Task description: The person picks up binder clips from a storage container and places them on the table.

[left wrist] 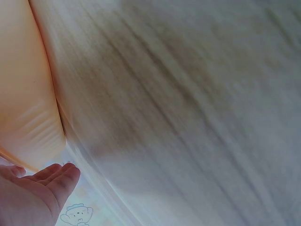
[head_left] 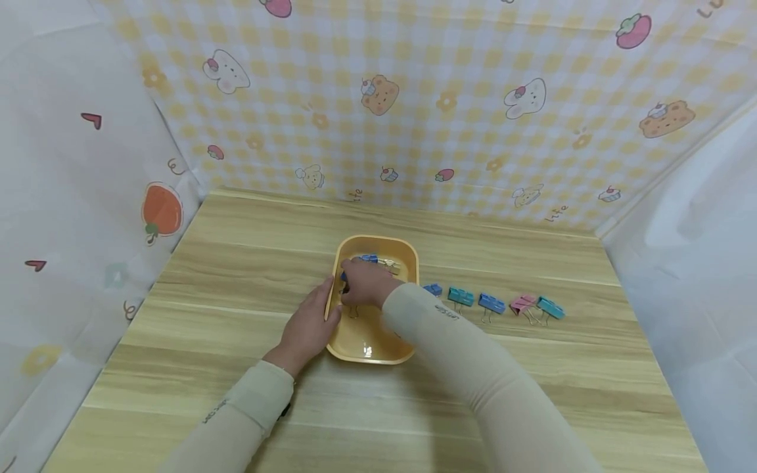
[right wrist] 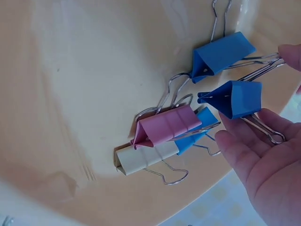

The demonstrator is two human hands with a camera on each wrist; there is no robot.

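Observation:
My right hand reaches into a yellow plastic basin. In the right wrist view, the thumb and fingers pinch a blue binder clip by its wire handles. Close by in the basin lie another blue binder clip, a pink binder clip, a cream-yellow binder clip and a lighter blue binder clip partly hidden under the pink one. My left hand rests against the basin's left side, fingers straight along the outer wall and thumb by the rim.
Right of the basin, several binder clips lie in a row on the wooden table: a blue clip nearest, then a teal clip, a blue clip, a pink clip and a teal clip. Patterned cloth hangs behind.

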